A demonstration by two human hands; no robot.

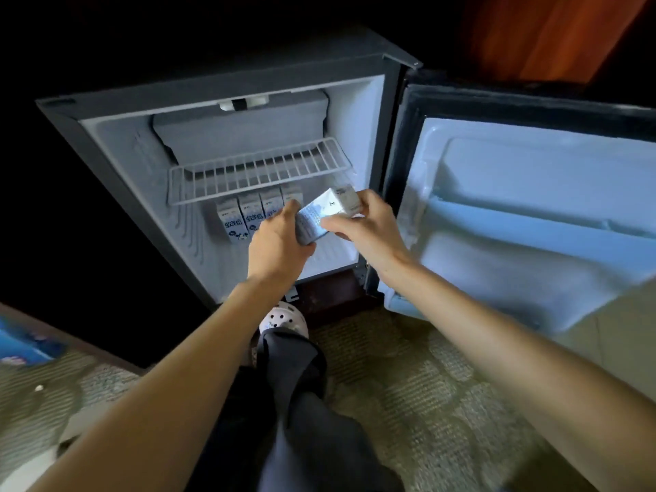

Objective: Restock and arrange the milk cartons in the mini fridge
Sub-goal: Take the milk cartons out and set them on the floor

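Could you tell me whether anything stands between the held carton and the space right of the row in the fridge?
Nothing visible does. The carton, held by the left hand and right hand, is before the fridge floor right of the four standing cartons; the wire shelf sits above. Hands hide part of that spot.

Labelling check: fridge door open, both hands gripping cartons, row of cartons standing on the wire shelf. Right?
One thing is off. The head view shows the carton row standing below the wire shelf, on the fridge floor, not on the shelf. The rest holds: door open, left hand and right hand gripping the held cartons.
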